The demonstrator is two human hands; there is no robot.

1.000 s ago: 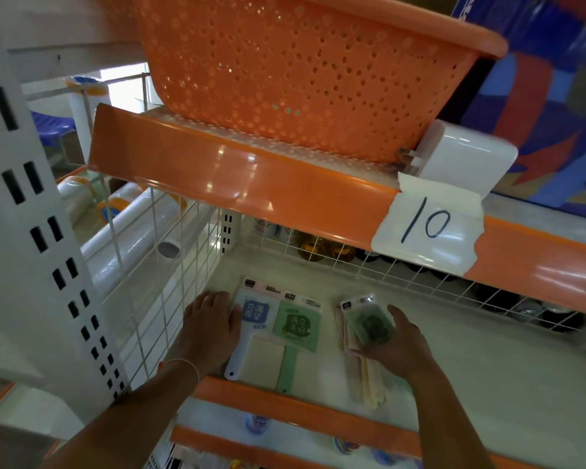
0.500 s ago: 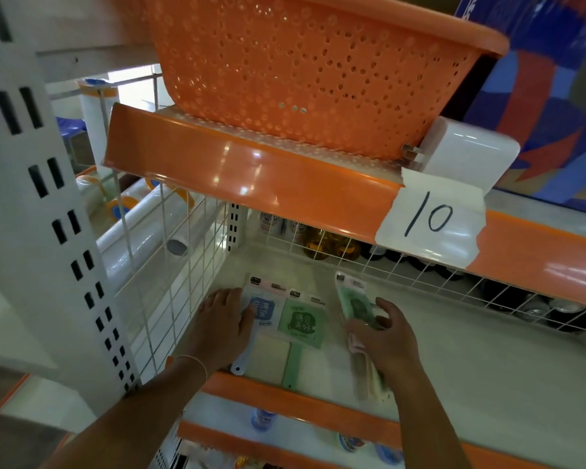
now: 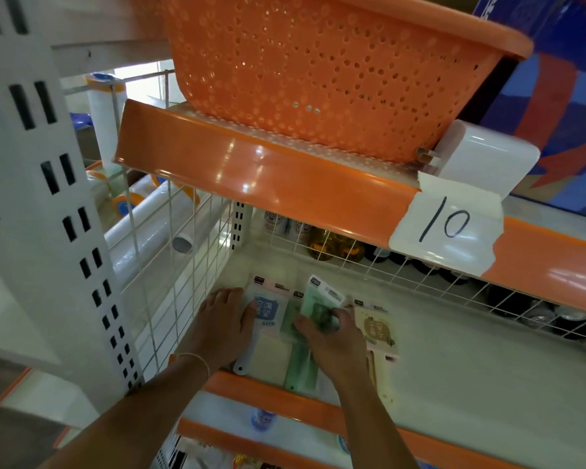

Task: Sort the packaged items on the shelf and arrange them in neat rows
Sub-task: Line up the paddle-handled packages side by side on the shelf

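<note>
Several flat packaged items with handles lie on the cream shelf [image 3: 471, 360]. At the left is a blue-labelled pack [image 3: 268, 311]; my left hand [image 3: 220, 326] rests flat on its left edge, fingers straight. My right hand [image 3: 332, 336] grips a green-labelled pack [image 3: 318, 301], tilted up over another green pack [image 3: 301, 367] lying on the shelf. To the right lies a beige-labelled pack [image 3: 378, 328] on a small stack, apart from my right hand's fingers.
A white wire grid [image 3: 170, 265] walls the shelf's left side, and a low wire fence [image 3: 420, 275] runs along the back with bottles behind. Overhead is an orange shelf edge [image 3: 251, 170] bearing an orange perforated basket [image 3: 318, 69] and a "10" label [image 3: 447, 225].
My right hand lifted the green pack off the right stack and carried it left, over the green pack beside the blue one. The beige pack is now uncovered. My left hand stayed.
</note>
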